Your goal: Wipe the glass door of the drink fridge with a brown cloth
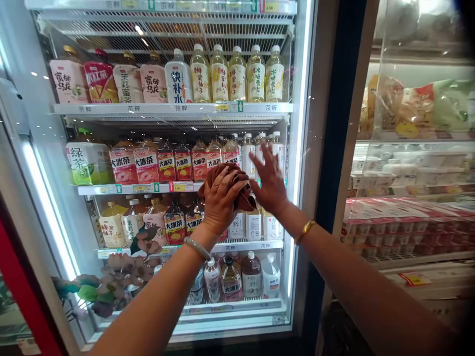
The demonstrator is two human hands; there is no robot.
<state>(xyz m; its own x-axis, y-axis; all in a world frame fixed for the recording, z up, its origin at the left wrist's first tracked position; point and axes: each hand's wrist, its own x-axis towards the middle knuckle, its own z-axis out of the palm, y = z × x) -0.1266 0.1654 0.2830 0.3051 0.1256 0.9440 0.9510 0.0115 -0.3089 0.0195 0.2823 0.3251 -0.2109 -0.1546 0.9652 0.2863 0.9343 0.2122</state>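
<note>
My left hand (221, 198) is closed over a bunched brown cloth (243, 194), pressed toward the glass door of a lit drinks fridge. Beside it on the right, my right hand (270, 180) is raised with its fingers spread and nothing in them; whether it touches the glass I cannot tell. Behind both hands stand rows of bottled drinks, among them red-labelled iced tea bottles (181, 160) and white-labelled bottles (249, 153). A grey bangle (198, 248) circles my left wrist, a gold one (306, 231) my right.
Bottles of pale yellow drink (237, 76) line an upper shelf. Flower decoration (126, 277) shows at the door's lower left. A dark blue frame (339, 123) borders the fridge on the right, then a chilled shelf with packed cups (401, 222). Far left is a red edge (27, 296).
</note>
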